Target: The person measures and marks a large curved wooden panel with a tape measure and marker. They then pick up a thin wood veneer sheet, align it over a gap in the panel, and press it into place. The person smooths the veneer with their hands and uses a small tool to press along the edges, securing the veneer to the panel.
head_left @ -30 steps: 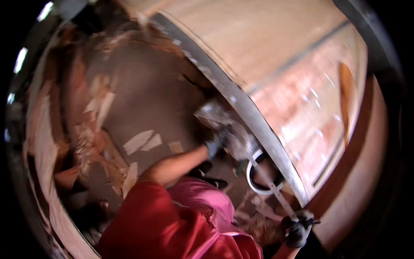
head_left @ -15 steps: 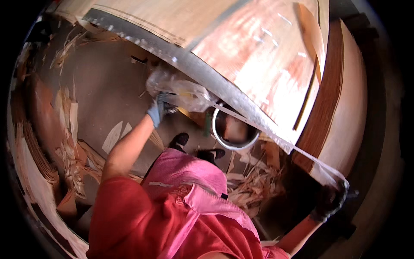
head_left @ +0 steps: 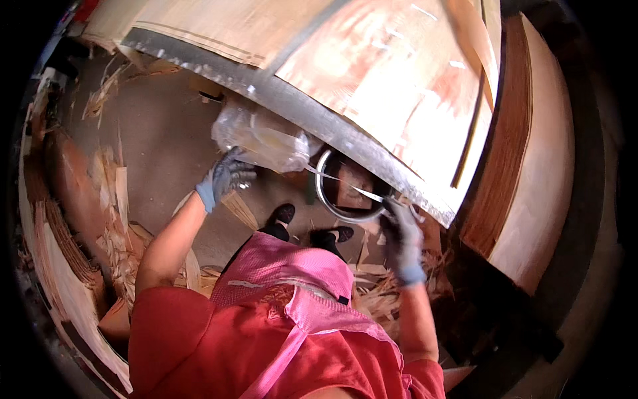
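My right hand point(head_left: 402, 236), in a grey glove, is closed on a narrow whitish strip of tape point(head_left: 367, 194) beside the bucket. The strip appears to trail toward the clear plastic bag point(head_left: 262, 143), though its middle is hard to make out. My left hand point(head_left: 228, 174), gloved too, is just below the bag with its fingers apart and nothing visible in them. The bag hangs at the edge of the table. Under that edge stands a round bucket point(head_left: 321, 181) with a pale rim and something brownish inside.
Wood veneer sheets point(head_left: 392, 86) cover the table, whose worn metal edge point(head_left: 299, 110) slants across in front of me. A thick veneer stack point(head_left: 531, 159) stands at the right. Veneer scraps point(head_left: 113, 246) litter the floor on the left, with more near my feet.
My right hand has come in from the far right to the bucket, and the strip is no longer stretched along the table edge. My left hand has dropped slightly and its fingers have opened.
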